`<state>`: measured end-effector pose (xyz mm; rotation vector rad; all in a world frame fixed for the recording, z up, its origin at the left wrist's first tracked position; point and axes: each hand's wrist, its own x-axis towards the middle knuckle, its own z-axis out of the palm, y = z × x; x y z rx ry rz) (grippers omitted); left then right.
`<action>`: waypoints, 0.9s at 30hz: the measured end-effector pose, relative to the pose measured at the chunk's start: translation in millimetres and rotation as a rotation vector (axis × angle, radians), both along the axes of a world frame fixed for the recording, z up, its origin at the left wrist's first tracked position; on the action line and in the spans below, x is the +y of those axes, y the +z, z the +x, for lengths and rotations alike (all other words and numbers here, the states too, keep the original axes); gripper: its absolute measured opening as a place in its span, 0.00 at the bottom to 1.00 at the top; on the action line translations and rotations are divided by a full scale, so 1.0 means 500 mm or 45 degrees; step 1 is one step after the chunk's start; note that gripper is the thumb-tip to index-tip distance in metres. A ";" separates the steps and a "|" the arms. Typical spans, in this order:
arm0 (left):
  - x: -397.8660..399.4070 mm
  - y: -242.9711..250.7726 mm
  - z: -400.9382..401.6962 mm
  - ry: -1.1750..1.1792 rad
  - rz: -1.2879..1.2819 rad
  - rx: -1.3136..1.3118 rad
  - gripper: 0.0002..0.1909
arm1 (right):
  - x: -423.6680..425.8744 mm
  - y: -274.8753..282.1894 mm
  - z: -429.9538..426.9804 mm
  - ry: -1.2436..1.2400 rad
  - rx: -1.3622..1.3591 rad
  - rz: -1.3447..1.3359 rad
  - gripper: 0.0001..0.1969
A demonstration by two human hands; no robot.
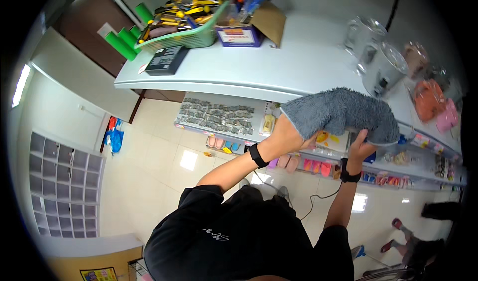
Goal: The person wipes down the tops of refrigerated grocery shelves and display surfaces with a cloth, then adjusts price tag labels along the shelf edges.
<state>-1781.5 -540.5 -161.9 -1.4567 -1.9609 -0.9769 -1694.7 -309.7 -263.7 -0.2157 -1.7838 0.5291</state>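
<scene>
A shaggy grey microfiber cloth [340, 111] with a pale edging hangs over both hands in front of the shelf's front edge. My left hand [289, 133] reaches under the cloth's left end, its fingers mostly covered. Below the cloth's right part, my right hand [360, 144] has its thumb raised against the fabric, the other fingers partly hidden. Both wrists wear black bands. Just beyond the cloth, mugs in clear plastic wrap [384, 68] stand on the white top shelf [298, 62].
A green basket [179, 40] of yellow-and-black screwdrivers, an opened purple carton [239, 36] and a black box [167, 60] stand at the shelf's left. Slippers [289, 163] line the lower shelves. A cable [315, 196] hangs near my body. Another person [414, 247] is at the lower right.
</scene>
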 end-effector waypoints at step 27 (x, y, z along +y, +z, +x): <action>-0.902 -0.240 -0.414 0.525 0.282 -0.130 0.13 | -0.854 0.085 -0.376 0.480 -0.192 0.331 0.19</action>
